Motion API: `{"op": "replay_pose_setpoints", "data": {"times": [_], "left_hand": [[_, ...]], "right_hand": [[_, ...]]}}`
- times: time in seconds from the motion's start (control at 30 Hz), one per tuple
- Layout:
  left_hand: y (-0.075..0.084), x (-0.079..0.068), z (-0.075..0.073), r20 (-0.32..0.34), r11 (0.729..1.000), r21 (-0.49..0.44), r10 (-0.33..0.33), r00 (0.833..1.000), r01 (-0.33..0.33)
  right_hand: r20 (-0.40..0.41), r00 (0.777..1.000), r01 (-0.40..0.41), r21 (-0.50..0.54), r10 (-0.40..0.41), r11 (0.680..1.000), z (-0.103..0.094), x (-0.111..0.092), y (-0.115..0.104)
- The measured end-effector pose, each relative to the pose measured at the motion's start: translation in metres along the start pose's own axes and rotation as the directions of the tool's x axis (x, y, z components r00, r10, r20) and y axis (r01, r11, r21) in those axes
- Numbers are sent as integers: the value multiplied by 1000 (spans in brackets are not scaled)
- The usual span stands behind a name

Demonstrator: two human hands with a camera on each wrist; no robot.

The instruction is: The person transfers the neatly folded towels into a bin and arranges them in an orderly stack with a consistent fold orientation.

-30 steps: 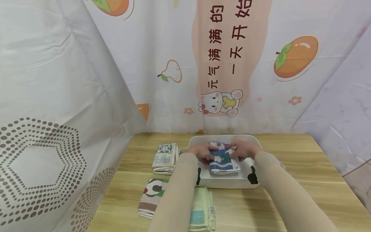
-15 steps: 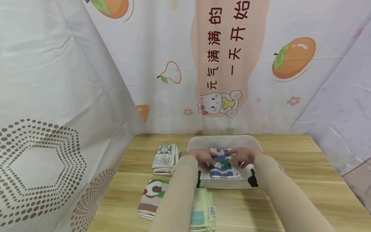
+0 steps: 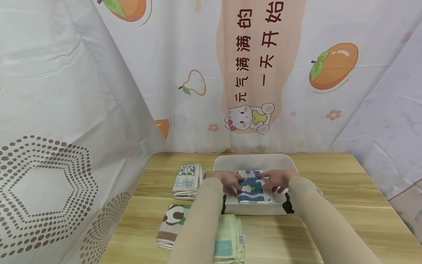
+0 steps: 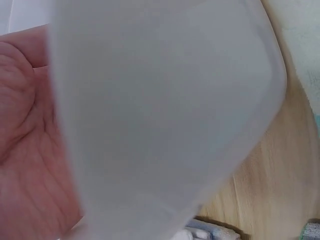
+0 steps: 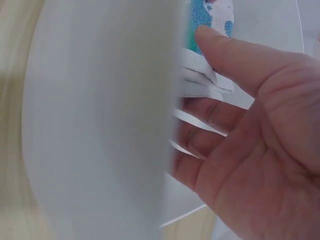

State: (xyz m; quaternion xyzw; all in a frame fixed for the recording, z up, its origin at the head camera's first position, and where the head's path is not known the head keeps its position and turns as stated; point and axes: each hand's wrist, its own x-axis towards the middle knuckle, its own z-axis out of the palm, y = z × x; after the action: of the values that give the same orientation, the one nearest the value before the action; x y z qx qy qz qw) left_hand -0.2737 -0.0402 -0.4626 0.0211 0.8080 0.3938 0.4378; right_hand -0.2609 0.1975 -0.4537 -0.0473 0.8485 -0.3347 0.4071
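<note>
A folded blue, green and white patterned towel [image 3: 251, 187] lies inside a white plastic bin [image 3: 257, 209]. My left hand [image 3: 227, 180] is at the towel's left edge, its fingertips touching or very near it. In the left wrist view the left palm [image 4: 35, 135] shows, but the bin wall hides the fingers. My right hand [image 3: 278, 179] is at the towel's right side. In the right wrist view the right thumb touches the towel's printed top [image 5: 202, 37], while the other fingers extend loosely below its white folded edge, partly hidden by the bin wall.
On the wooden table [image 3: 343, 205], left of the bin, lies a folded towel with a blue bear print [image 3: 187, 181]. Nearer are a brown-and-green towel [image 3: 173, 223] and a pale green towel [image 3: 227, 234], partly behind the left sleeve. Printed curtains [image 3: 197, 110] hang behind the table.
The towel has settled lower in the bin and shifted slightly left. My left hand has drawn back a little to the left, its fingers covering less of the towel.
</note>
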Motion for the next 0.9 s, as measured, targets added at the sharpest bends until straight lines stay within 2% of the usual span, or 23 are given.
{"op": "replay_pose_setpoints", "data": {"times": [0.3,0.4,0.67,0.9], "left_hand": [[-1,-2,-2,21,997,79,7,1000,-9],[-1,-2,-2,24,997,73,-2,1000,0],[-5,0,-1,1,999,29,19,1000,-19],[-14,13,-4,-19,994,-98,39,999,-41]], "right_hand": [[-22,1000,7,-23,-8,1000,0,-1,6],[-30,999,15,-19,-15,1000,-1,-1,8],[-26,1000,-11,59,13,998,-1,0,14],[-22,1000,-16,138,19,990,-1,-1,15]]}}
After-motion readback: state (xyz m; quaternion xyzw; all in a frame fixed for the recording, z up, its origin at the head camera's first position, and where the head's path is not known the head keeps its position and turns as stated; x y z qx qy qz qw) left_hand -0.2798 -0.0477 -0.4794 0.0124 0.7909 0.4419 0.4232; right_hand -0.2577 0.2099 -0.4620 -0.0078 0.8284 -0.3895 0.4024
